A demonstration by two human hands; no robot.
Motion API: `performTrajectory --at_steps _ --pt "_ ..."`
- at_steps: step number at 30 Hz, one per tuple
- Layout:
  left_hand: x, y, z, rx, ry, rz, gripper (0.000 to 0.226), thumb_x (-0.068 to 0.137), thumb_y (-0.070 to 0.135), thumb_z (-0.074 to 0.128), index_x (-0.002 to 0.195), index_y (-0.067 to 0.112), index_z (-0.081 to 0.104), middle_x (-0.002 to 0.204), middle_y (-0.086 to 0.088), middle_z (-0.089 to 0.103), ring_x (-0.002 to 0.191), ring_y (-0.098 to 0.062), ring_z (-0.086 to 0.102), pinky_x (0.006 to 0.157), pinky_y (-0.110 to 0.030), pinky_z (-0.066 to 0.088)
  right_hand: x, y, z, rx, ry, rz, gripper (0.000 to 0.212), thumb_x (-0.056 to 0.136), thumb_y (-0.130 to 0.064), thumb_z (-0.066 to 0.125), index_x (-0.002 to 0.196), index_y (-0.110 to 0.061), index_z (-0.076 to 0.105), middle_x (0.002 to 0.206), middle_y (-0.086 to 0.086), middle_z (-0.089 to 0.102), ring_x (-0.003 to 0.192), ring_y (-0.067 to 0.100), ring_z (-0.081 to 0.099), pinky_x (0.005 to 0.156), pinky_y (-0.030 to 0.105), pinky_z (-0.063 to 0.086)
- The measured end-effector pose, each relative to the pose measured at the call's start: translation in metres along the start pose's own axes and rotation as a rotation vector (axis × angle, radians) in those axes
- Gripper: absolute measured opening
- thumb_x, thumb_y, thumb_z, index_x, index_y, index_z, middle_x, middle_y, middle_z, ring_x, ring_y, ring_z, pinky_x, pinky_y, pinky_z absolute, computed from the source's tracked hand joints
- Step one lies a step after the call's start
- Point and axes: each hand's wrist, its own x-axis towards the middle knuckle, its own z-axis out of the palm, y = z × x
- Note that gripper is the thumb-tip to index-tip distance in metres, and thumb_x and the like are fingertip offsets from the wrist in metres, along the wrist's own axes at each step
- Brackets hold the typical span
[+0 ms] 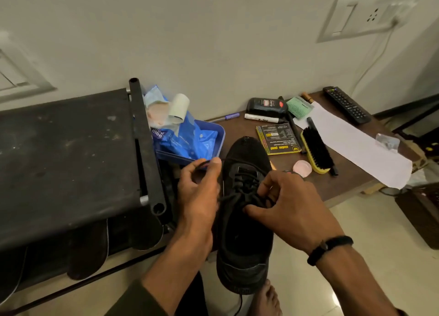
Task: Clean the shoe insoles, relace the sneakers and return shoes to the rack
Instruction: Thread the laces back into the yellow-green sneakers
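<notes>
Left hand [198, 192]: pinches the lace [202, 164] end, drawing it taut.
Right hand [283, 205]: fingers curled on the crossed laces, likely holding tension.
Sneaker [244, 218]: black, between both hands, toe towards the table [337, 185].
Rack [66, 154]: just left, insoles [88, 251] beneath.
Clutter: brush [317, 150], blue tray [215, 135] crowd the toe.

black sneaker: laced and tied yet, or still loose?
Laced partway, not tied. The lace crosses the black sneaker, but the left hand pinches one loose end while the right hand grips another strand.
</notes>
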Motion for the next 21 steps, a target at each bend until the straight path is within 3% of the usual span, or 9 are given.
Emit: performTrajectory --at_steps 2,4,6,8,11,14,16,18,21 --pt "-0.004 -0.005 -0.006 0.067 -0.004 0.009 0.032 0.095 0.028 0.069 0.123 0.035 0.055 0.076 0.0 0.058 0.051 -0.004 0.05 0.044 -0.017 0.039 0.0 -0.002 -0.001 -0.015 0.026 0.004 0.032 0.071 -0.044 0.084 0.084 -0.03 0.059 0.074 -0.009 0.06 0.068 0.007 0.06 0.06 0.029 0.052" --pt "-0.009 -0.008 -0.018 0.164 -0.052 0.033 0.037 0.098 0.025 0.063 0.126 0.044 0.048 0.073 0.001 0.063 0.051 -0.004 0.055 0.047 -0.021 0.046 0.0 -0.003 -0.001 -0.013 0.031 0.011 0.031 0.07 -0.045 0.084 0.083 -0.03 0.06 0.073 -0.008 0.061 0.068 0.009 0.061 0.062 0.034 0.056" --pt "-0.011 -0.013 -0.031 0.529 -0.14 0.162 0.036 0.1 0.028 0.058 0.128 0.048 0.047 0.089 0.005 0.071 0.067 -0.003 0.064 0.062 -0.025 0.054 -0.001 -0.003 0.0 -0.002 0.038 0.011 0.031 0.069 -0.045 0.084 0.082 -0.03 0.06 0.072 -0.008 0.062 0.067 0.009 0.061 0.062 0.037 0.058" --pt "-0.016 -0.02 -0.037 0.88 -0.203 0.298 0.027 0.103 0.034 0.051 0.128 0.043 0.051 0.105 0.013 0.066 0.089 0.0 0.063 0.07 -0.017 0.045 -0.001 -0.003 -0.002 0.017 0.041 0.014 0.03 0.069 -0.042 0.084 0.083 -0.029 0.061 0.07 -0.007 0.062 0.065 0.008 0.061 0.061 0.034 0.057" --pt "-0.024 -0.027 -0.042 1.079 -0.184 0.316 0.039 0.102 0.038 0.05 0.14 0.036 0.043 0.133 0.003 0.044 0.111 -0.014 0.058 0.076 -0.018 0.042 -0.002 -0.002 -0.005 0.053 0.042 0.027 0.027 0.072 -0.035 0.085 0.085 -0.028 0.062 0.071 -0.007 0.062 0.066 0.007 0.061 0.059 0.025 0.053" --pt "-0.033 -0.031 -0.043 1.053 -0.231 0.484 0.068 0.1 0.018 0.053 0.156 0.039 0.022 0.152 0.005 0.027 0.129 -0.012 0.05 0.104 -0.022 0.041 -0.001 0.0 -0.007 0.085 0.059 0.045 0.026 0.073 -0.032 0.085 0.083 -0.026 0.062 0.07 -0.006 0.062 0.064 0.006 0.06 0.056 0.02 0.047" --pt "-0.038 -0.027 -0.042 0.977 -0.286 0.664 0.069 0.099 0.005 0.045 0.158 0.035 0.024 0.158 0.012 0.027 0.14 -0.006 0.04 0.116 -0.027 0.035 0.001 0.0 -0.006 0.106 0.049 0.047 0.027 0.073 -0.033 0.086 0.082 -0.025 0.062 0.071 -0.005 0.063 0.063 0.007 0.061 0.054 0.019 0.045" --pt "-0.034 -0.023 -0.039 0.903 -0.296 0.778 0.06 0.098 0.006 0.04 0.153 0.029 0.039 0.149 0.014 0.044 0.138 -0.003 0.043 0.114 -0.03 0.039 0.003 0.001 -0.007 0.151 -0.016 0.047 0.033 0.069 -0.037 0.088 0.084 -0.023 0.063 0.073 -0.002 0.066 0.063 0.009 0.063 0.053 0.019 0.048" --pt "-0.022 -0.015 -0.035 0.77 -0.227 0.791 0.033 0.104 0.013 0.048 0.131 0.024 0.064 0.117 0.015 0.065 0.11 -0.001 0.062 0.092 -0.028 0.053 0.004 0.004 -0.015 0.278 -0.156 0.069 0.048 0.056 -0.054 0.086 0.088 -0.023 0.067 0.078 0.003 0.07 0.067 0.015 0.066 0.056 0.022 0.053"
